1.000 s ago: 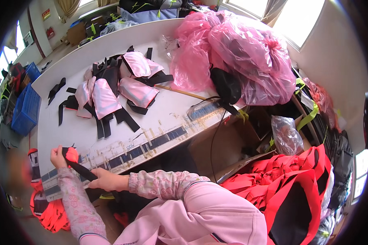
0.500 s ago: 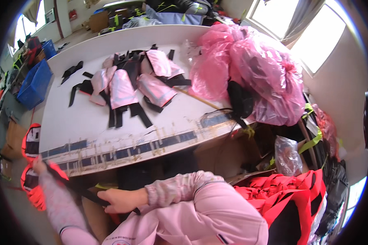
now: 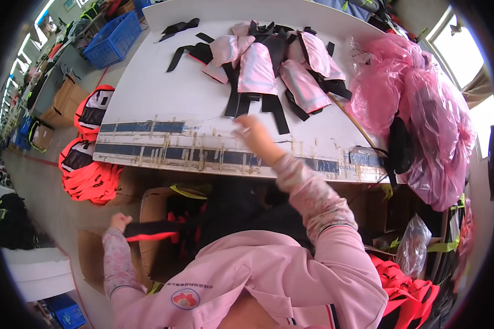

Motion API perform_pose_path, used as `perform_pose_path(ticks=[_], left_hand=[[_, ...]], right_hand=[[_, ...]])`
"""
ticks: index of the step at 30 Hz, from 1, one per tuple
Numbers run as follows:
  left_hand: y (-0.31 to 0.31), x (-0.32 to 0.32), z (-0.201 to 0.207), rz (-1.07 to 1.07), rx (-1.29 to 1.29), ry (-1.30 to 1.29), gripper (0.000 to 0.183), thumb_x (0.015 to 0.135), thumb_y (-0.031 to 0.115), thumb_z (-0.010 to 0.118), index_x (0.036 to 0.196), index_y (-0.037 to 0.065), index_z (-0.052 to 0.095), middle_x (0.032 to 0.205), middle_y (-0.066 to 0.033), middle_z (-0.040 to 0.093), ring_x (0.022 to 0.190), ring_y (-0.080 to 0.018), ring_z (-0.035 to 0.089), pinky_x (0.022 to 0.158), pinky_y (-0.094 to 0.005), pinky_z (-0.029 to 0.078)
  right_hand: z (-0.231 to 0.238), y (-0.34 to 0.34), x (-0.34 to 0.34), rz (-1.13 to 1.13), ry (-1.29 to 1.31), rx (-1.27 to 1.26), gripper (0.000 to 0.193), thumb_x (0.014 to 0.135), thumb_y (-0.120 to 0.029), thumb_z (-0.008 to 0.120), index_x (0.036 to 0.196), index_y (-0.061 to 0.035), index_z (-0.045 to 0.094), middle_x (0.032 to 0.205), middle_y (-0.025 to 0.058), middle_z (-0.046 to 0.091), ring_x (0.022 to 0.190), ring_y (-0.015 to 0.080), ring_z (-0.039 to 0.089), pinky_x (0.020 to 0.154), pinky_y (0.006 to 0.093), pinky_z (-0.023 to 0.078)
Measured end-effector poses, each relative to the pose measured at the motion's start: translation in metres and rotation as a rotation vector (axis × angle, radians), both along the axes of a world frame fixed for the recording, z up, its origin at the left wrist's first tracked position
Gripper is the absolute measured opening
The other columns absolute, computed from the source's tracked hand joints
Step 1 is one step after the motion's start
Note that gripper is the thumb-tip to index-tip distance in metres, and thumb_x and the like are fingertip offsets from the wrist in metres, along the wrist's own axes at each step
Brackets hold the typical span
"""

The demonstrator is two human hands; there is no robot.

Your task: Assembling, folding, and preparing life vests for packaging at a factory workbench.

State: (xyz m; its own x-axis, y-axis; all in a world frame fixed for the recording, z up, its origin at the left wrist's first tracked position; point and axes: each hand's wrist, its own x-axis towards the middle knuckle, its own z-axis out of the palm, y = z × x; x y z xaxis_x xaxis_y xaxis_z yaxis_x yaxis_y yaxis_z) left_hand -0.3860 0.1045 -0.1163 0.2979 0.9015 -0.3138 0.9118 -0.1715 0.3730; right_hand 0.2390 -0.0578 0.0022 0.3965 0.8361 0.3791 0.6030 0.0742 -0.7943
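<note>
**Black strip gripped below the worktop's edge**

A black strip (image 3: 148,227) is clasped by one end in the left hand (image 3: 121,221), seemingly so that its length can be held clear of the worktop (image 3: 159,82). The right hand (image 3: 255,140) is held over the worktop; its fingers are blurred, and whether anything is grasped cannot be told. Just beyond it, pink pieces (image 3: 258,68) with black straps (image 3: 275,112) are spread, perhaps for easy reach. The strip is extended rightward from the left hand, its far end lost in shadow; a flat, dark face is shown, bordered below by bright orange-red.
</note>
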Motion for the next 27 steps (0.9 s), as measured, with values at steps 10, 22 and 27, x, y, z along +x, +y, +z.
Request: perform_pose_path(ticks=[10, 22, 27], left_hand=[[-0.013, 0.11, 0.027, 0.043, -0.333, -0.217, 0.021, 0.08, 0.023, 0.07, 0.083, 0.004, 0.061, 0.068, -0.0025, 0.059, 0.059, -0.0105, 0.054, 0.055, -0.0264, 0.045], [-0.046, 0.337, 0.124, -0.313, -0.364, -0.79, 0.012, 0.086, 0.009, 0.061, 0.093, 0.0, 0.061, 0.083, -0.001, 0.062, 0.076, -0.0062, 0.056, 0.071, -0.0217, 0.046], [-0.079, 0.418, 0.12, -0.277, -0.645, -0.992, 0.019, 0.09, 0.013, 0.059, 0.104, 0.001, 0.056, 0.087, -0.0001, 0.058, 0.076, -0.0079, 0.055, 0.07, -0.0221, 0.046]], right_hand=[[0.005, 0.079, 0.104, -0.41, -0.78, -0.26, 0.072, 0.072, -0.015, 0.068, 0.134, -0.0146, 0.033, 0.119, 0.0183, 0.047, 0.115, 0.0372, 0.046, 0.094, 0.0522, 0.039], [-0.027, 0.039, 0.05, -0.094, -1.033, -0.365, 0.036, 0.084, -0.025, 0.057, 0.107, 0.0014, 0.05, 0.075, 0.0146, 0.061, 0.059, 0.0273, 0.064, 0.051, 0.0347, 0.05], [-0.011, -0.015, 0.027, 0.02, -0.651, -0.329, 0.022, 0.088, -0.022, 0.052, 0.103, -0.0055, 0.053, 0.073, 0.0115, 0.063, 0.059, 0.0293, 0.063, 0.053, 0.04, 0.048]])
